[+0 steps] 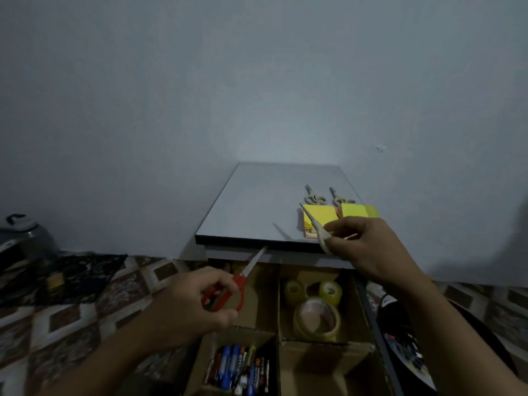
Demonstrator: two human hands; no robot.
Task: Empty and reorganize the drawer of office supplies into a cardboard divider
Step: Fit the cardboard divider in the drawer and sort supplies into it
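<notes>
Left hand (197,301): fingers curled through the handles of the red scissors (238,284), blades closed, tip toward the table (257,201) edge. Below: cardboard divider (278,315) in the open drawer; markers (240,367) near-left compartment, tape rolls (315,307) far-right. Right hand (368,247): pinches a pale pointed tool (315,228) over the table's front edge, beside the yellow note pads (320,215).

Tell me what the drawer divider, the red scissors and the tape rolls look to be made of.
Divider: brown, matte cardboard by the look, with folded edges.
Red scissors, held in the left hand: glossy red handles, probably plastic; pale, reflective blades, likely steel.
Tape rolls: translucent yellowish bands, seemingly plastic film; the core material of the largest is unclear in this dim light.
</notes>
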